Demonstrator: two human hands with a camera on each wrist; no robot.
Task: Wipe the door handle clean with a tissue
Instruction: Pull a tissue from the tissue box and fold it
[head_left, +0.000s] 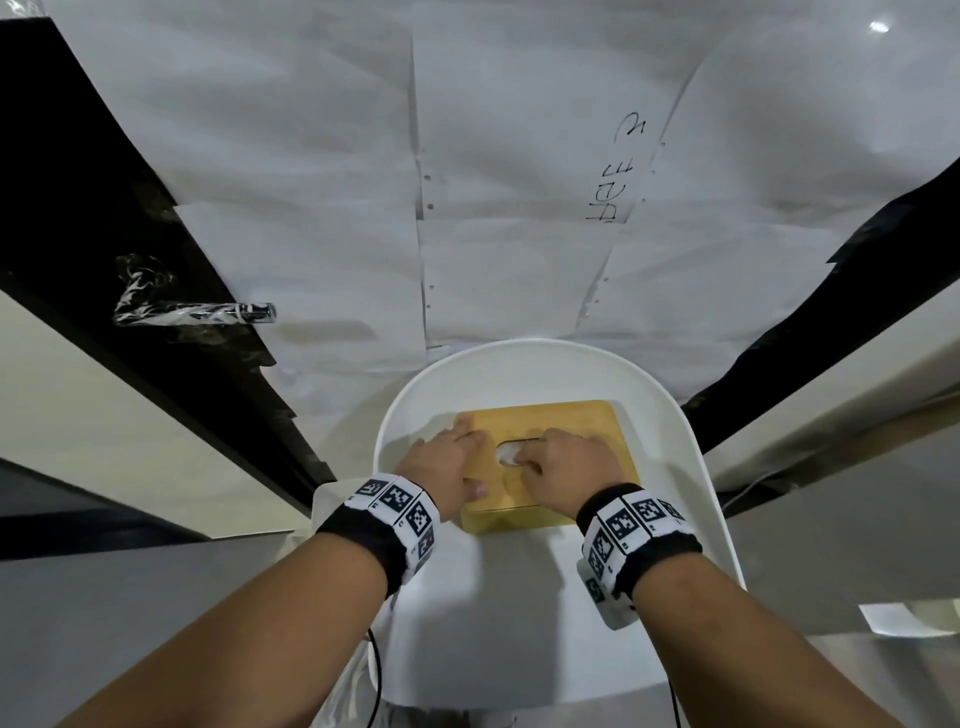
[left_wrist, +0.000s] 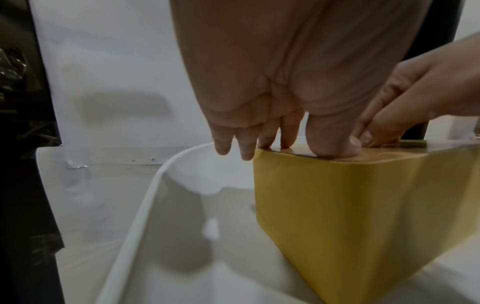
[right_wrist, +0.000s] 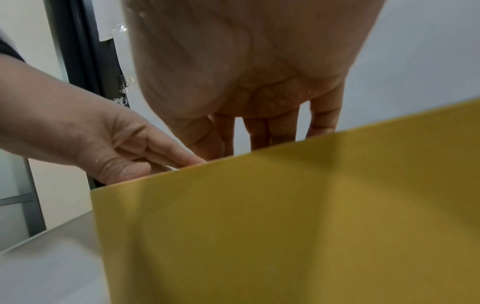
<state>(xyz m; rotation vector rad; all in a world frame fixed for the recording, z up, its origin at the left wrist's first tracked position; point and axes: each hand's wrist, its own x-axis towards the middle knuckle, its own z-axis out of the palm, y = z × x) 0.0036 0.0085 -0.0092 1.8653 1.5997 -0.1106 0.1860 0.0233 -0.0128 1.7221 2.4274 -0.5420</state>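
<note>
A yellow tissue box (head_left: 571, 431) (left_wrist: 363, 216) (right_wrist: 285, 226) stands on a white moulded seat (head_left: 519, 597). My left hand (head_left: 449, 457) (left_wrist: 285, 144) rests with straight fingers on the box's left top edge, steadying it. At the slot in the lid, my right hand (head_left: 535, 460) (left_wrist: 369, 137) pinches the white tissue (head_left: 505, 453) between thumb and fingertips. The dark door handle (head_left: 208, 313), wrapped in crinkled clear film, sticks out of the door at the left, well away from both hands.
White paper sheets (head_left: 519, 182) cover the door behind the seat, between black frame strips (head_left: 104, 208). The seat's raised white rim (left_wrist: 155, 185) curves round the box. Pale wall panels lie to either side.
</note>
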